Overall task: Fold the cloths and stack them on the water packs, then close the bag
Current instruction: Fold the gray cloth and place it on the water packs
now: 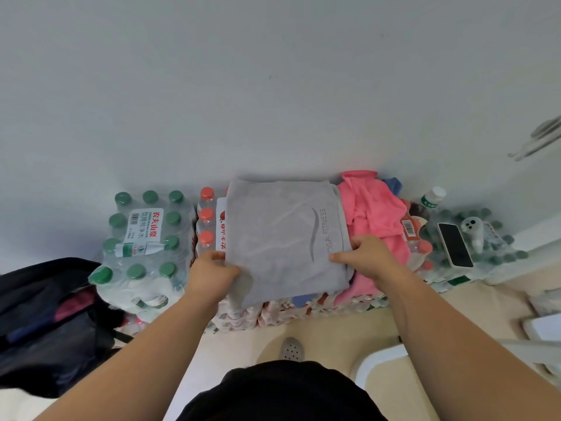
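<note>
**Grey cloth on the pack: squaring the fold**

Nearest me, low on the left: black bag (45, 314), mouth gaping, not closed yet.

Both hands are on the grey cloth (282, 238). Left hand (212, 268) curls round its left edge, fingers tucked under. Right hand (367, 253) pinches the right edge, thumb on top near the printed logo. The cloth lies folded to a rough rectangle across the red-capped water pack (206, 220), its near edge hanging a little over the pack's front.

Step in hand, as I read it: settling or re-folding this piece. To do it well, keep both edges taut and level, line up the corners before letting go, and nudge the cloth back so nothing droops off the front.

Just right of it, touching: pink cloth (373, 214), crumpled, unfolded. A blue cloth (393, 183) peeks out behind. Those come next.

Left: green-capped water pack (142, 238), top bare. Far right: phone (455, 244) on another pack. Beyond, plain wall.
</note>
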